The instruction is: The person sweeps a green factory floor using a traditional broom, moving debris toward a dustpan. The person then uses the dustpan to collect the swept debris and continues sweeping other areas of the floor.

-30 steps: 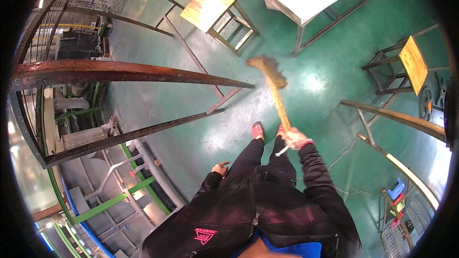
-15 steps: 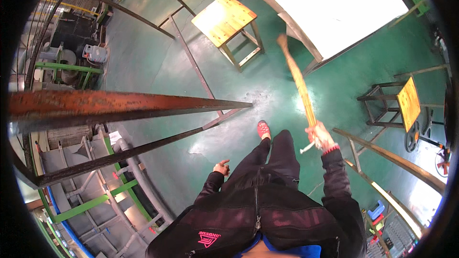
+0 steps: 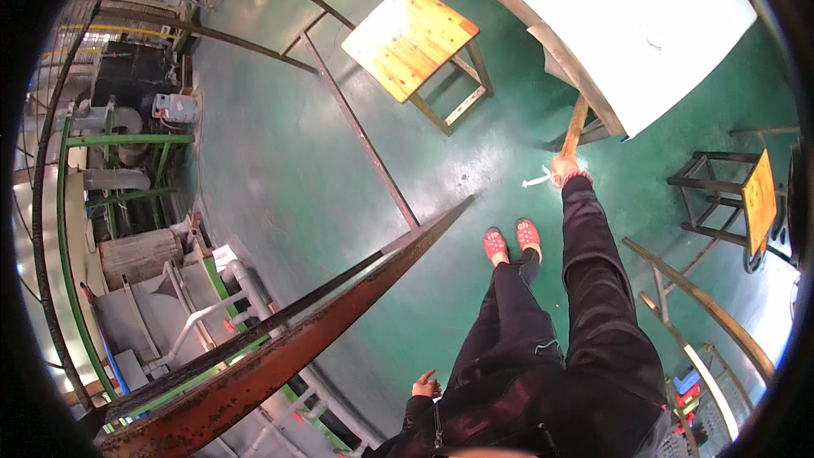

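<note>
- Seen from above, a person in black clothes and red shoes (image 3: 511, 243) stands on a green floor (image 3: 280, 178).
- The right hand (image 3: 563, 171), at about 1 o'clock from the shoes, is clenched around a wooden broom handle (image 3: 576, 125).
- The handle runs up toward 12 o'clock and passes under the edge of a white table (image 3: 644, 25); the broom head is hidden.
- The left hand (image 3: 426, 387), at 6 o'clock low in the view, hangs loose with fingers half spread, holding nothing.
- A wooden stool (image 3: 409, 39) stands at 11 o'clock from the right hand, well apart.
- A second stool (image 3: 746, 199) stands at 3 o'clock.
- A rusty beam (image 3: 280, 348) crosses the lower left.
</note>
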`<act>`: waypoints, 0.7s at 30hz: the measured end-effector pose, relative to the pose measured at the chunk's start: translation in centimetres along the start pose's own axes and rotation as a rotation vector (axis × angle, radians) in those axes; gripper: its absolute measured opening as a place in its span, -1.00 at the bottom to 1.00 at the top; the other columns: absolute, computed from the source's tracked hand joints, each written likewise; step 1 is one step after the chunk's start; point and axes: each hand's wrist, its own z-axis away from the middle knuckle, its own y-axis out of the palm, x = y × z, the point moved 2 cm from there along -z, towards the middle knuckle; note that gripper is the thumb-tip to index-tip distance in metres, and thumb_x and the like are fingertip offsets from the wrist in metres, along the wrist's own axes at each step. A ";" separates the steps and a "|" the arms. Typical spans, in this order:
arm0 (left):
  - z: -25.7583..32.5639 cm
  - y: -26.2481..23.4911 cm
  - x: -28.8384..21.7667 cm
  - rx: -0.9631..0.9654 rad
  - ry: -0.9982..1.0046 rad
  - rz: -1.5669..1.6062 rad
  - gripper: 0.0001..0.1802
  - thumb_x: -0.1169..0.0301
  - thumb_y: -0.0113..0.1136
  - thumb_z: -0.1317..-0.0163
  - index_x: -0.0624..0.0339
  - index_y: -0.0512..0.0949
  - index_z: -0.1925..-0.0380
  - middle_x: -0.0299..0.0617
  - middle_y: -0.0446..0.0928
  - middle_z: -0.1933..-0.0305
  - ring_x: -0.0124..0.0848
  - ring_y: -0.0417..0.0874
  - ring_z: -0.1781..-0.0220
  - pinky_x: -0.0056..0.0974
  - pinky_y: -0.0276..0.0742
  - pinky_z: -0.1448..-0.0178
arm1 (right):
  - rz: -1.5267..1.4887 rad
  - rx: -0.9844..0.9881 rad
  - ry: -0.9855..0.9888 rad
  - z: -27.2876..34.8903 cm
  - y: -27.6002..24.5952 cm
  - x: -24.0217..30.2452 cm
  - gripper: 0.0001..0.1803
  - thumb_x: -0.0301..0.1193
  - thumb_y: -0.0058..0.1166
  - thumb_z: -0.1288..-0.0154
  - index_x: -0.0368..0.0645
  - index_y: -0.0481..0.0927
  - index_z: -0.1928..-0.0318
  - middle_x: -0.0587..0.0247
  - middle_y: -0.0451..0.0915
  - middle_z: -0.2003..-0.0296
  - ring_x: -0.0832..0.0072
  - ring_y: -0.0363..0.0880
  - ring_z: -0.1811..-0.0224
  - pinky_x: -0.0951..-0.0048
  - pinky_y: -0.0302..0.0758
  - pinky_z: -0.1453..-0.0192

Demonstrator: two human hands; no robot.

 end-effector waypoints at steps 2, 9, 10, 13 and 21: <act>-1.0 1.7 2.6 -0.003 0.246 -0.296 -0.60 0.31 0.02 0.00 -0.20 0.45 0.07 -0.09 0.52 0.50 -0.27 0.57 0.48 -0.18 0.52 0.34 | 0.162 -0.013 -0.108 4.9 1.0 -1.8 -0.84 -0.45 -0.09 0.09 -0.30 0.42 0.48 -0.19 0.50 0.52 0.06 0.53 0.40 0.19 0.45 0.31; -2.8 3.7 -5.6 0.102 0.127 0.156 -0.59 0.42 -0.02 0.02 -0.02 0.45 0.08 -0.18 0.46 0.65 -0.43 0.49 0.64 -0.30 0.50 0.51 | -1.307 0.814 0.584 24.3 -7.1 -3.8 -0.83 -0.56 0.04 0.04 -0.17 0.34 0.39 0.45 0.31 0.71 0.67 0.27 0.78 0.65 0.17 0.80; -2.2 3.9 -8.7 0.093 0.147 0.125 -0.59 0.45 -0.04 0.00 0.01 0.43 0.06 -0.20 0.43 0.66 -0.45 0.46 0.66 -0.32 0.48 0.56 | -1.227 0.775 0.493 27.0 -8.7 -3.6 -0.84 -0.57 0.04 0.02 -0.18 0.36 0.39 0.47 0.32 0.70 0.67 0.28 0.78 0.67 0.17 0.79; 0.4 4.8 -15.9 0.155 0.294 0.224 -0.59 0.48 -0.07 -0.05 0.03 0.39 0.02 -0.22 0.41 0.63 -0.48 0.42 0.66 -0.34 0.45 0.59 | -1.170 0.915 0.553 31.9 -11.3 -2.6 -0.67 -0.66 0.03 0.07 -0.18 0.26 0.26 0.42 0.20 0.73 0.67 0.18 0.82 0.64 0.09 0.83; 2.7 9.3 -15.7 0.307 0.142 0.138 -0.58 0.50 -0.11 -0.11 0.01 0.36 -0.02 -0.27 0.43 0.58 -0.54 0.42 0.64 -0.41 0.42 0.57 | -0.940 0.524 0.359 25.3 -9.8 -5.6 -0.77 -0.56 -0.11 0.02 -0.09 0.21 0.30 0.39 0.27 0.72 0.61 0.23 0.82 0.57 0.20 0.83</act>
